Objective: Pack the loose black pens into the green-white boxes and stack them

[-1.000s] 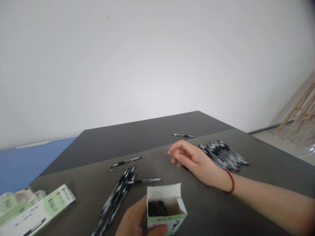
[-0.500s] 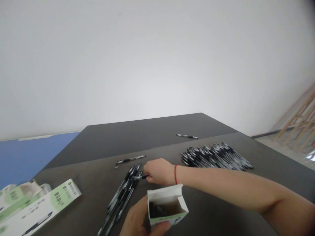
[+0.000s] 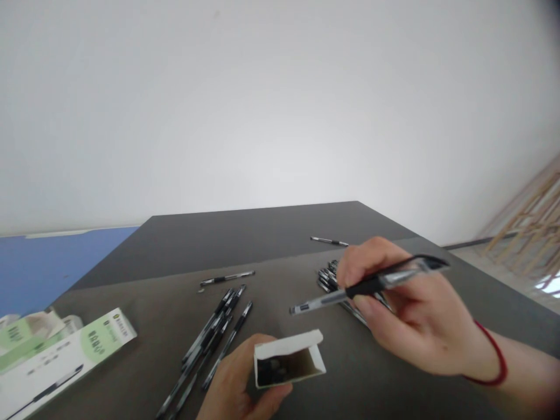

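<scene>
Spotter: What's in your right grip?

Me: A pen, pinched between thumb and fingers around its black section. It tilts: the clip end rises to the right of the grip, and the clear end points left and lower.

Spotter: And the left grip?

Me: Closed around a box, mouth towards me, flap up. I see dark shapes inside, too dim to name. In my view the pen's clear end hangs just above the flap, apart from it.

Spotter: What's near the left grip?

Me: To its left, a bundle lies on the table, pens overlapping, with one just beside them on the grip's side. Beyond that bundle, a single pen lies crosswise. Well out to the left of the grip I have some cartons, white and green.

Spotter: Around the right grip?

Me: Behind it, a heap of pens, mostly hidden by my fingers, so I can't count them. Past the grip, farther up the table, another loose pen. At my wrist there's a red band.
</scene>
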Action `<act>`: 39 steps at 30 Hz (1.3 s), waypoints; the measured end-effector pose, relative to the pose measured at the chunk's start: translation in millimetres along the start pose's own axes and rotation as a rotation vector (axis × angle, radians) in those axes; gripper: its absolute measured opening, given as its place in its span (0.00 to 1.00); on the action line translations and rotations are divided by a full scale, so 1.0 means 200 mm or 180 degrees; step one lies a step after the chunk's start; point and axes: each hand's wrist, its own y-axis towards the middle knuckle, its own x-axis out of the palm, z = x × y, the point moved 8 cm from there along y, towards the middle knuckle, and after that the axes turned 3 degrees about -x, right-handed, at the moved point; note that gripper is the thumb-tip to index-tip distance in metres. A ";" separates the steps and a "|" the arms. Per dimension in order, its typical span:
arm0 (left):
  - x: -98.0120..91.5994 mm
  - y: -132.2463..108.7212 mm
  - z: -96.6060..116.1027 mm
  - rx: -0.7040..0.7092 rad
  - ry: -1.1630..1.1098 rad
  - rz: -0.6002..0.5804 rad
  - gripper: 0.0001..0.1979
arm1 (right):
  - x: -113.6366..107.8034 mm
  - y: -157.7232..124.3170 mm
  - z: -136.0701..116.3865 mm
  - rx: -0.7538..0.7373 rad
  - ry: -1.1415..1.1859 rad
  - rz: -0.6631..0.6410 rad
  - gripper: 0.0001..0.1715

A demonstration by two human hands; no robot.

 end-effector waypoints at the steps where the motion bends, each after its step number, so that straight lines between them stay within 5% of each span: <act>1: 0.00 0.00 0.00 0.0000 0.0002 0.0039 0.12 | -0.03 -0.01 -0.03 -0.0098 0.0096 0.0178 0.10; 4: 0.00 0.00 0.01 0.0000 -0.0033 0.0053 0.11 | -0.04 -0.01 -0.10 -0.0111 0.0352 0.0250 0.10; 8: 0.02 0.01 0.00 -0.0056 -0.0122 -0.0147 0.08 | 0.19 -0.02 -0.09 -0.0017 0.0119 -0.0986 0.16; 10: 0.03 0.01 0.00 -0.0055 -0.0152 -0.0202 0.07 | 0.26 -0.02 -0.07 -0.0093 0.0021 -0.1194 0.17; 18: 0.01 -0.01 -0.02 0.0098 -0.0157 0.0023 0.12 | 0.12 0.04 -0.10 -0.0118 0.0045 -0.0724 0.15; 24: 0.04 0.00 0.00 0.0081 -0.0105 -0.0417 0.07 | 0.27 0.00 -0.06 -0.0026 -0.0381 -0.1413 0.15; 32: 0.03 0.00 -0.02 0.0009 -0.0118 -0.0392 0.07 | 0.30 -0.02 -0.02 0.0010 -0.0150 -0.1390 0.10; 36: 0.01 0.00 -0.02 -0.0062 -0.0225 -0.0101 0.08 | 0.25 0.08 0.15 0.0340 0.0021 -0.0850 0.03; 39: 0.00 0.01 -0.02 -0.0047 -0.0188 -0.0040 0.11 | 0.39 0.19 0.38 0.0476 -0.0309 -0.0908 0.06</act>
